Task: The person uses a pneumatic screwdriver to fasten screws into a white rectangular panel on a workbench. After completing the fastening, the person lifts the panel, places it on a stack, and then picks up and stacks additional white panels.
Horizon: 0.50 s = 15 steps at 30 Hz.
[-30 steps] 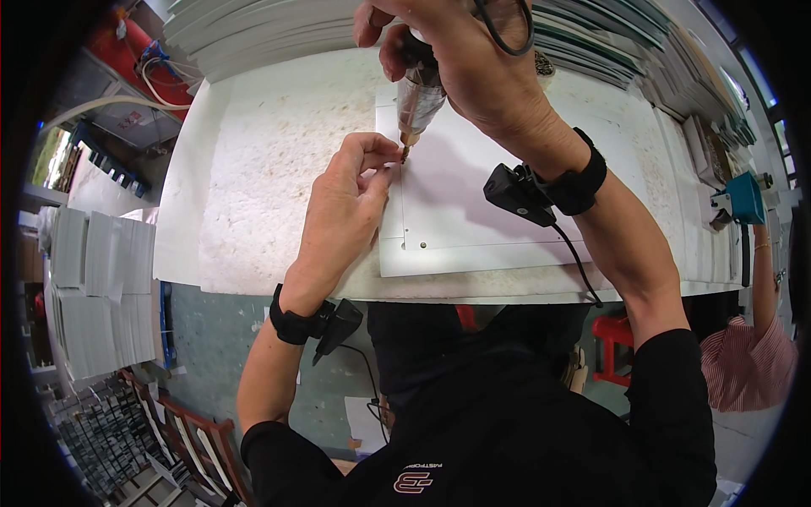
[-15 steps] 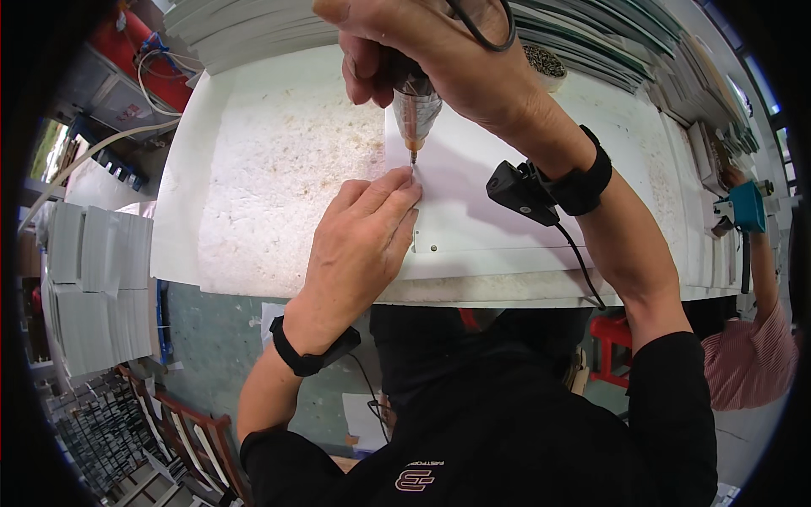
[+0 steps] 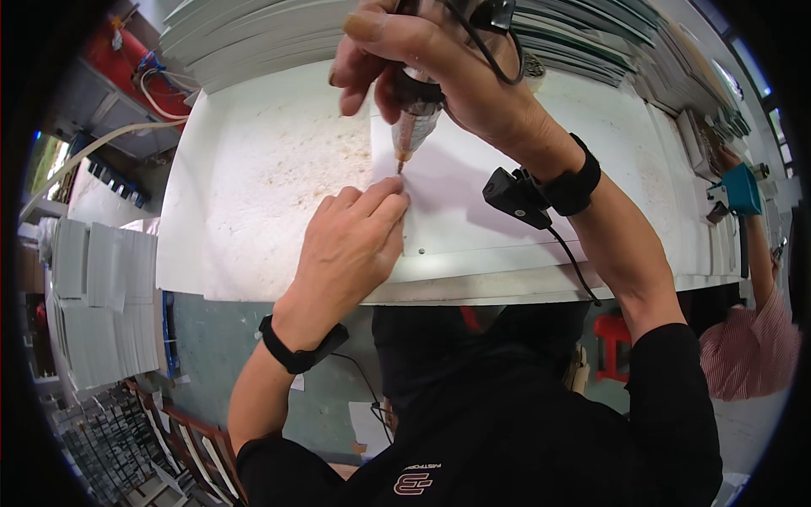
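A white sheet point(image 3: 473, 211) lies flat on the speckled work board point(image 3: 270, 186), near the bench's front edge. The right hand point(image 3: 439, 68), at twelve o'clock, has its fingers clamped round a powered driver point(image 3: 414, 127), its tip standing just above the sheet's left edge. The left hand point(image 3: 351, 245), at seven o'clock of the tip, presses flat, fingers together. The driver is best kept upright, with the pressing fingertips just clear of the bit. Stacked white panels point(image 3: 253, 34) lie beyond.

White workbench point(image 3: 253, 253), top speckled w/ brown dust. A white sheet point(image 3: 473, 211) lies flat on it near the front edge. Stacks of grey-white panels point(image 3: 253, 42) sit along the far edge.
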Motion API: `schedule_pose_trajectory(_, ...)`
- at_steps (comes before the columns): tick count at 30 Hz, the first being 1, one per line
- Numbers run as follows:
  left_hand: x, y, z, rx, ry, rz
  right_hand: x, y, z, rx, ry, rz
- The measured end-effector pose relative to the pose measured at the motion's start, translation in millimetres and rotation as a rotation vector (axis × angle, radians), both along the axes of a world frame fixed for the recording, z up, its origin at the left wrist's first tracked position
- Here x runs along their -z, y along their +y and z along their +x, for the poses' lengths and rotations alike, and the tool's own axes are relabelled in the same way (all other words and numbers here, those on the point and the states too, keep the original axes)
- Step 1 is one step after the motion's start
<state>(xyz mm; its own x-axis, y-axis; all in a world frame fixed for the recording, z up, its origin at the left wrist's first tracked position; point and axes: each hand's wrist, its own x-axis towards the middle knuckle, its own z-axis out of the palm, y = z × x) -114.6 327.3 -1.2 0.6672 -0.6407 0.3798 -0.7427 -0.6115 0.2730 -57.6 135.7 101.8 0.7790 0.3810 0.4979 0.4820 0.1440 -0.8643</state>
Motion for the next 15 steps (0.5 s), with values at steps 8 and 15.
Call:
schedule_pose_trajectory(8, -7, -16, -12, 0.022, -0.061, 0.136, -15, -81, -22, 0.164, -0.116, 0.188)
schedule_pose_trajectory(15, -29, -71, 3, 0.052, 0.12, -0.03, -41, -161, -66, 0.516, -0.041, -0.057)
